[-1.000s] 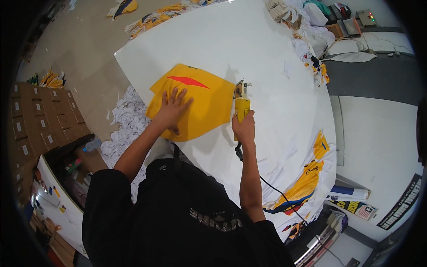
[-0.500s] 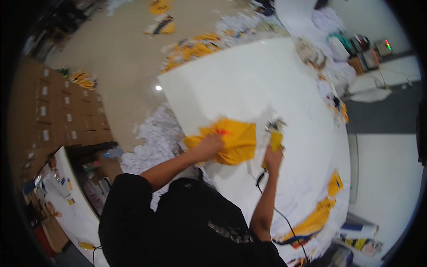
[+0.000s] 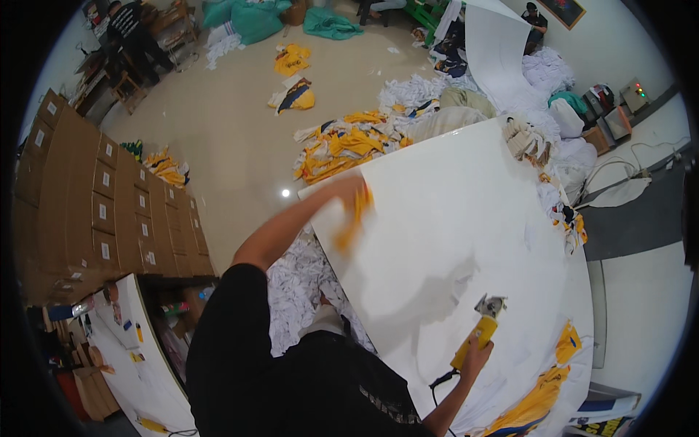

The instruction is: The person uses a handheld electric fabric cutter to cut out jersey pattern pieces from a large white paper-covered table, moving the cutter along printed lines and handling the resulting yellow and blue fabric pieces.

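Note:
Out over the far left part of the white table (image 3: 429,189), my left hand (image 3: 348,189) is closed on a strip-like piece of yellow cloth (image 3: 349,231). The cloth dangles and is smeared by motion. My right hand (image 3: 477,355) grips a handheld electric cloth cutter (image 3: 472,342) with a yellow body, a metal head (image 3: 491,306) and a dark cord. The cutter is held at the near right of the table, its head pointing away from me. Shadows of it fall on the white surface.
Yellow garment pieces (image 3: 349,149) are heaped past the far table edge. White scraps (image 3: 298,291) cover the floor by the left edge. More yellow cloth (image 3: 535,397) lies at the near right. Stacked cartons (image 3: 105,204) stand left. Two people (image 3: 135,33) are far off.
My left hand has swung up and away to the far left with the yellow cloth, off the middle of the table. My right hand has drawn the cutter nearer and rightward. The view has tilted up.

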Action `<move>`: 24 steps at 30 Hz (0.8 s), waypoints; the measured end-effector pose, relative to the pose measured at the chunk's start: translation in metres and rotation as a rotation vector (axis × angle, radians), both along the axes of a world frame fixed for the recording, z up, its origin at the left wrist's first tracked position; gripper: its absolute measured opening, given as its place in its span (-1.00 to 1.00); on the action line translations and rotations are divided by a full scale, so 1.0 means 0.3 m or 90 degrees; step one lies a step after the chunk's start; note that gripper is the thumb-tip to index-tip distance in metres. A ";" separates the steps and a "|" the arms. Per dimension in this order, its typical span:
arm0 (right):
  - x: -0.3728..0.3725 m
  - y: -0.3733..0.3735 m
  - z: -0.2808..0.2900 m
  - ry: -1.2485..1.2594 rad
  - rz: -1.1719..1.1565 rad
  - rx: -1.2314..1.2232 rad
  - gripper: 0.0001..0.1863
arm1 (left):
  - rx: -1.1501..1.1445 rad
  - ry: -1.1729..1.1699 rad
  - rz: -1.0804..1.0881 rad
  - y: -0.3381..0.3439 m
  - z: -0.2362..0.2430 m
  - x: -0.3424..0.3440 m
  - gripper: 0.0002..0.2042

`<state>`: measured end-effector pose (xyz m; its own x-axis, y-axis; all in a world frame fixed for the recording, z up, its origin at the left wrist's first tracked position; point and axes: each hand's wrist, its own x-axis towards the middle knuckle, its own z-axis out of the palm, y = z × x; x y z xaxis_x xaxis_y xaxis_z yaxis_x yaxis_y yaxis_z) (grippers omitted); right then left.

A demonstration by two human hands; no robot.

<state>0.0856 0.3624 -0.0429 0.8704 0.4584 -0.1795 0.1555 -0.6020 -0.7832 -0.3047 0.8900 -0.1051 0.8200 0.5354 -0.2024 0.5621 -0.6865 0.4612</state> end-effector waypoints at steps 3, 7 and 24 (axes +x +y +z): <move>-0.042 -0.048 0.055 0.023 -0.069 0.007 -0.49 | 0.426 0.344 0.584 0.430 0.020 -0.175 -0.17; -0.126 -0.146 0.128 0.092 -0.171 0.005 -0.48 | 0.233 0.253 0.365 0.463 -0.015 -0.048 -0.19; -0.236 -0.808 0.159 0.126 -0.432 0.187 -0.53 | 0.084 -0.153 0.008 -1.059 -0.269 0.820 -0.39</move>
<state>0.0148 0.1201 0.0049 0.9423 -0.1124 -0.3153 -0.3345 -0.2786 -0.9003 -0.0586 0.5722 -0.1860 0.8290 0.5549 0.0697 0.4563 -0.7431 0.4895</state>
